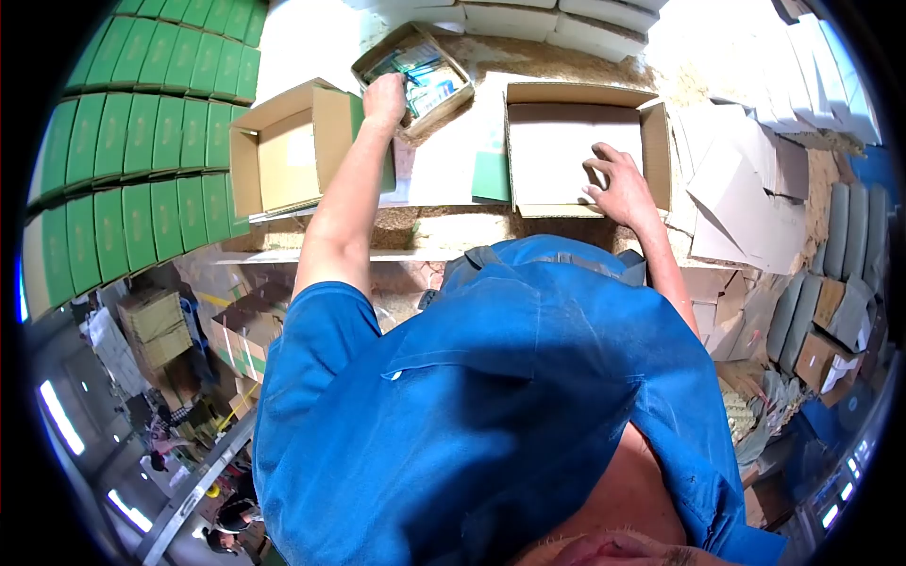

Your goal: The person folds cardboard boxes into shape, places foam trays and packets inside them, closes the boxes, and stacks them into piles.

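Observation:
My left hand (385, 100) reaches to the left side of a small carton (460, 97) that holds blue and green packets and slim items. Its fingers are drawn together, and what they grip is too small to name. Beneath that forearm stands an open brown box (247, 173) with a green side. My right hand (620, 187) hovers over the right part of another open box (587, 93), thumb and fingers curled but apart, holding nothing. White sheet material lies inside this box. A green piece (490, 176) sits against its left wall.
Rows of green boxes (139, 137) are stacked at the left. White stacks (595, 36) line the far edge. Flat card sheets (741, 193) lie at the right, near grey rolled pieces (836, 231). People (229, 528) are at the lower left.

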Available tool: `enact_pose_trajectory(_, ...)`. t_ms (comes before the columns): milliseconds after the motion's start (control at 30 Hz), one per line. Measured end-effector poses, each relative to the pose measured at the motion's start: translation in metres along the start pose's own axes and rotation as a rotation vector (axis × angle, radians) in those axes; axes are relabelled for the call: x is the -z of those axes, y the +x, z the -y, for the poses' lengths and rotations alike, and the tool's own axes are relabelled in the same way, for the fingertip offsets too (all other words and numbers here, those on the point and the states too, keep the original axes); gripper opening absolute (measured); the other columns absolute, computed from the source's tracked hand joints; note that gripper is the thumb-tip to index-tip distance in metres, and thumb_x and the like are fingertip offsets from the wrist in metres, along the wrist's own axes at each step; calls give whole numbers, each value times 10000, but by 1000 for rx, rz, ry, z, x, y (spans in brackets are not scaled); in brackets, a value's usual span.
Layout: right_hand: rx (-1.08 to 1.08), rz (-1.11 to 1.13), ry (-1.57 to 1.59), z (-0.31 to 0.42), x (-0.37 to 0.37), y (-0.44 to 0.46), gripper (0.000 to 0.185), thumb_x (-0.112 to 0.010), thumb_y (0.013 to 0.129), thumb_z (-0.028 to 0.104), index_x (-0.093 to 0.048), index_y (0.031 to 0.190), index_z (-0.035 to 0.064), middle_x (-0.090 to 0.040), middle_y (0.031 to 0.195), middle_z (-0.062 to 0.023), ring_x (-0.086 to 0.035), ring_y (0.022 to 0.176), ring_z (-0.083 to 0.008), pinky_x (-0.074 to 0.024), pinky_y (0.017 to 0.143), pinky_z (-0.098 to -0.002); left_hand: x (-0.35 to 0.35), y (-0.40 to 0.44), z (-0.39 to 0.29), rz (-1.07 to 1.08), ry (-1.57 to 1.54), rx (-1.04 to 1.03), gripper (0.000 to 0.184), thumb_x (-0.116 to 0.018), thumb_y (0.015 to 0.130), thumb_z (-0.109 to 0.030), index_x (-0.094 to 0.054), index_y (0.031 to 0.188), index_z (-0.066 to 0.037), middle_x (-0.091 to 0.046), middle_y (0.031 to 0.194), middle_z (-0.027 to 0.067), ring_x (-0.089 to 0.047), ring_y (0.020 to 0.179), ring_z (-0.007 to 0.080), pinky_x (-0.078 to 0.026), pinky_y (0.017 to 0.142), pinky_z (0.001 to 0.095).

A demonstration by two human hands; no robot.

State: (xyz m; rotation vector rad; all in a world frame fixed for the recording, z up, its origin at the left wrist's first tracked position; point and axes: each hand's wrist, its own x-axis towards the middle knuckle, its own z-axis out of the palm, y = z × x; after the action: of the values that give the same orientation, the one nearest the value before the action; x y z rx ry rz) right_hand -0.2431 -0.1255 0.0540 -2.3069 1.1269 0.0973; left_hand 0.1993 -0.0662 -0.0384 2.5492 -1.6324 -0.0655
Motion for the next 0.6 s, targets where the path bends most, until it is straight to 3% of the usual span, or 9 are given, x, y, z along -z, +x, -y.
enact_pose_trajectory(167, -17, 16, 15, 0, 3, 3, 405, -706, 794, 206, -676, 1184, 101, -479, 1429, -80, -449, 1306, -270, -401, 1091, -401, 26, 6, -5, 94, 35, 113, 172, -569, 829, -112, -696, 942, -83, -690, 971, 181, -668, 936, 362, -541, 804, 466)
enact_pose_trajectory(300, 20, -35, 52, -1, 1, -4, 395, -694, 815, 205, -664, 1182, 60, -542, 1363, -127, -486, 1269, -303, -410, 1075, -393, 71, -13, -25, -50, -19, 263, 145, -573, 840, -116, -683, 925, -76, -693, 973, 188, -657, 946, 389, -531, 814, 476)
enact_pose_trajectory(367, 46, -107, 62, -7, -7, -8, 388, -694, 821, 191, -660, 1181, 50, -587, 1311, -153, -546, 1216, -331, -433, 1043, -404, 110, -39, -50, -139, -117, 256, 142, -673, 818, -127, -669, 934, -45, -706, 912, 165, -695, 847, 312, -548, 762, 423)
enact_pose_trajectory(433, 36, -106, 104, -7, 1, -18, 395, -694, 821, 193, -656, 1187, 47, -588, 1305, -168, -561, 1197, -340, -433, 1042, -399, 141, -59, -86, -127, -581, 323, 205, -743, 798, -96, -651, 962, -14, -712, 849, 128, -701, 759, 200, -561, 696, 339)
enact_pose_trajectory(467, 44, -116, 162, -5, 13, -23, 405, -694, 823, 199, -650, 1194, 44, -598, 1285, -177, -569, 1179, -349, -433, 1042, -391, 142, -71, -104, -59, -922, 237, 206, -740, 806, -71, -645, 974, -1, -709, 842, 116, -694, 750, 167, -562, 681, 307)
enact_pose_trajectory(500, 87, -229, 250, -8, 16, -25, 352, -698, 821, 178, -666, 1139, 31, -647, 1194, -170, -630, 1067, -331, -493, 947, -396, 142, -81, -123, 14, -1259, 149, 208, -737, 813, -47, -638, 987, 11, -707, 834, 104, -688, 741, 133, -563, 666, 274)
enact_pose_trajectory(600, 28, -356, 386, -25, 38, -29, 334, -706, 822, 171, -677, 1138, 66, -681, 1123, -161, -658, 1021, -313, -511, 929, -365, 134, -101, -200, 289, -1182, -46, 171, -683, 852, -8, -637, 1015, 19, -716, 829, 118, -704, 736, 153, -577, 670, 265)
